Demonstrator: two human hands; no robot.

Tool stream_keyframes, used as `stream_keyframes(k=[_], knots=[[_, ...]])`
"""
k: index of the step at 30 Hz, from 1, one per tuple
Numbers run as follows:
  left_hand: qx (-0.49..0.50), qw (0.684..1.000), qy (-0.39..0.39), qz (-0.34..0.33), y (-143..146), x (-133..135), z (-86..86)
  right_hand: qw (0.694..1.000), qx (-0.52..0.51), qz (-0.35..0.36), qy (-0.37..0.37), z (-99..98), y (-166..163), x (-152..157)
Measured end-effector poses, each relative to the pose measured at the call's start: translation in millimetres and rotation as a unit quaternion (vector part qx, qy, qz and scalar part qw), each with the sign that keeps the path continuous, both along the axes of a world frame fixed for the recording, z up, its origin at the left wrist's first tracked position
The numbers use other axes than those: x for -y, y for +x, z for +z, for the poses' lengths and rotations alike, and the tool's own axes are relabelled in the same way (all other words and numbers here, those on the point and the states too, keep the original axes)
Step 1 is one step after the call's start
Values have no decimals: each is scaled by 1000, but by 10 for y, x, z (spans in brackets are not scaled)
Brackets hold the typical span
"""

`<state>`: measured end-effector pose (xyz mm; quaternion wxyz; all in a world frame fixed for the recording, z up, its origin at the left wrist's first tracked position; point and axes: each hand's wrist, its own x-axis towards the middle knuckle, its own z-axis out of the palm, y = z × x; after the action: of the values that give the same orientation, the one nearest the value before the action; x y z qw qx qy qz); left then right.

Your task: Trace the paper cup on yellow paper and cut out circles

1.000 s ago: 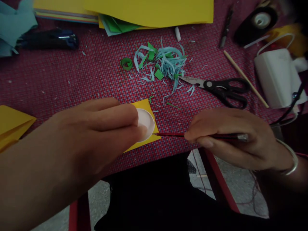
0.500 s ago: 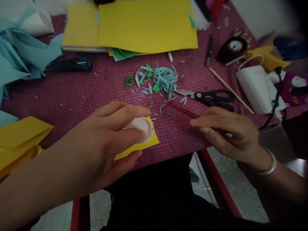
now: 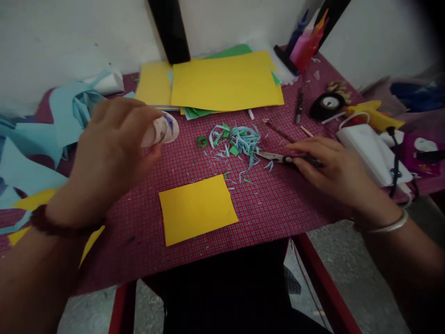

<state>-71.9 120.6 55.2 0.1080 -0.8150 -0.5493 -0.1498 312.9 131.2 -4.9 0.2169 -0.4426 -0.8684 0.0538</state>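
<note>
My left hand point(image 3: 116, 139) is raised above the table's left side, its fingers closed round a white round lid point(image 3: 171, 127) with a blue mark on it. A yellow paper rectangle point(image 3: 198, 209) lies flat near the front edge, with no hand on it. Over to the right, my right hand point(image 3: 333, 174) grips a dark red pencil point(image 3: 281, 131) whose tip points toward the back left. Beneath that hand lie scissors point(image 3: 271, 157), their handles mostly hidden by the fingers. The blades reach a heap of light blue and green paper shreds point(image 3: 243, 140).
Yellow sheets point(image 3: 225, 83) are stacked at the back. Crumpled light blue paper point(image 3: 31, 144) covers the left side. At right are a white power adapter point(image 3: 363, 150) with cables, a black tape roll point(image 3: 323, 107) and a hot-glue-like yellow item point(image 3: 368, 113). Bottles point(image 3: 306, 46) stand behind.
My left hand has lifted the lid off the yellow paper and carried it up and left. My right hand, still holding the pencil, is now over the scissors. The view has tilted upward.
</note>
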Motion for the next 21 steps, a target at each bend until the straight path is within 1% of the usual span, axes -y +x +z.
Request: stream_keyframes(k=[3, 5, 7, 9, 11, 13, 15, 16, 17, 18, 21], knots=[[-87, 995, -47, 5, -55, -144, -111, 997, 53, -37, 40, -76, 102, -349], [-118, 990, -72, 8, -46, -205, -179, 995, 78, -36, 48, -154, 182, -556], [-124, 989, -77, 14, -31, -250, -229, 994, 99, -17, 52, -218, 242, -698], [-103, 993, -59, 11, -18, -267, -250, 992, 112, -4, 63, -230, 241, -744], [-66, 997, -29, 1, -5, -219, -242, 992, 98, -4, 79, -175, 155, -677], [-10, 1000, -6, 9, 11, -79, -222, 996, 46, 3, 82, -70, -9, -508], [77, 996, -18, 45, 22, 145, -234, 998, -10, 40, 43, 39, -215, -283], [143, 987, -19, 66, 22, 275, -262, 997, -30, 68, 15, 82, -322, -170], [202, 975, -45, 80, 15, 405, -308, 995, -33, 90, -22, 113, -427, -67], [250, 959, -96, 96, 1, 529, -368, 992, -35, 111, -49, 131, -526, 19], [360, 891, -231, 152, -66, 795, -575, 980, -31, 167, -105, 123, -779, 149]])
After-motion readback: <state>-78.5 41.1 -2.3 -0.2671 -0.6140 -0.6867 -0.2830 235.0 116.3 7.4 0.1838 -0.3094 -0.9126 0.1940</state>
